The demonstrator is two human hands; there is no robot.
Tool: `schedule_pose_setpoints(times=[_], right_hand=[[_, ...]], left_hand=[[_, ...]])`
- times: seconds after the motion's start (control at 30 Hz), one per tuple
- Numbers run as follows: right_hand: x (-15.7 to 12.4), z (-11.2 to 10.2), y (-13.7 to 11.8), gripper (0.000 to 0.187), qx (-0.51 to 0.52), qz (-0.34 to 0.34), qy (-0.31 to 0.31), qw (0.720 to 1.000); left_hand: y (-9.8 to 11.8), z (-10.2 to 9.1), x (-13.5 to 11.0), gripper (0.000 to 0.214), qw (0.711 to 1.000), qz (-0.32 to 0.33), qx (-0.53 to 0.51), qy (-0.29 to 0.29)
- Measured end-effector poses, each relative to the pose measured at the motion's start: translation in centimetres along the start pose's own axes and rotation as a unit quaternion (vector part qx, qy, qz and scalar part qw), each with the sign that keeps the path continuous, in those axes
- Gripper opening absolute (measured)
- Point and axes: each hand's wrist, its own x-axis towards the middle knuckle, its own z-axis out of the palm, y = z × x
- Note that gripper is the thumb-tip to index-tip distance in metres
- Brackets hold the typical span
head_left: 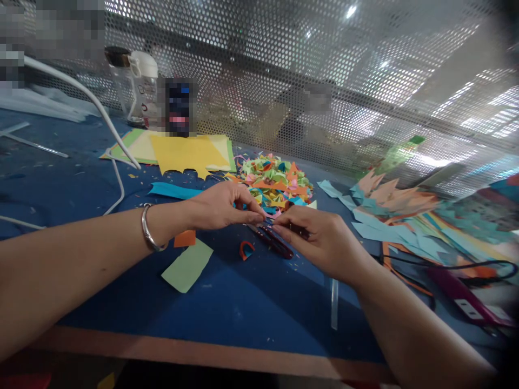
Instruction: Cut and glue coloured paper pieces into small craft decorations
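Note:
My left hand [232, 208], with a silver bangle on the wrist, is closed in a pinch at mid-table. Facing it, my right hand [314, 233] pinches too, its fingertips a short gap from the left ones. Whatever lies between the fingertips is too small to make out; a bit of pink paper [272, 214] shows right behind them. Below the hands lies a dark red-handled tool [275, 244], partly covered. A small curled red and blue paper piece [246, 250] rests nearby. Just beyond is a heap of colourful paper scraps [275, 175].
Yellow and green paper sheets [190, 151] lie at the back left, near two bottles [145, 89]. A light green paper [188, 267] and an orange piece [185, 238] are nearer. Cut papers [399, 232] and a purple power strip [466, 294] fill the right. A perforated panel [259, 81] stands behind.

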Motion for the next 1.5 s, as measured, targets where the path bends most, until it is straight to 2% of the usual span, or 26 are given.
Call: schedule_pose_setpoints(times=[0.3,0.6,0.8,1.1,1.3,1.5], right_hand=[[0.1,0.0,-0.2,0.016,-0.003,-0.001,0.019,1.000],[-0.1,-0.1,-0.2,0.016,0.011,0.001,0.005,1.000],[-0.2,-0.1,-0.3,0.015,0.003,-0.006,0.003,1.000],[-0.1,0.1,-0.7,0.014,-0.018,-0.013,0.000,1.000],[-0.2,0.1,-0.6,0.012,-0.027,-0.013,0.010,1.000],[-0.2,0.0,-0.5,0.014,-0.013,0.003,-0.008,1.000]], left_hand=[[0.6,0.3,-0.1,0.017,0.995,-0.041,-0.091,-0.017],[1.5,0.0,-0.1,0.015,0.984,-0.095,-0.147,-0.041],[1.3,0.0,-0.2,0.016,0.968,-0.128,-0.205,-0.067],[1.8,0.3,-0.2,0.018,0.939,-0.212,-0.266,-0.050],[1.5,0.3,-0.3,0.017,0.947,-0.192,-0.255,-0.046],[1.2,0.1,-0.2,0.017,0.957,-0.162,-0.235,-0.058]])
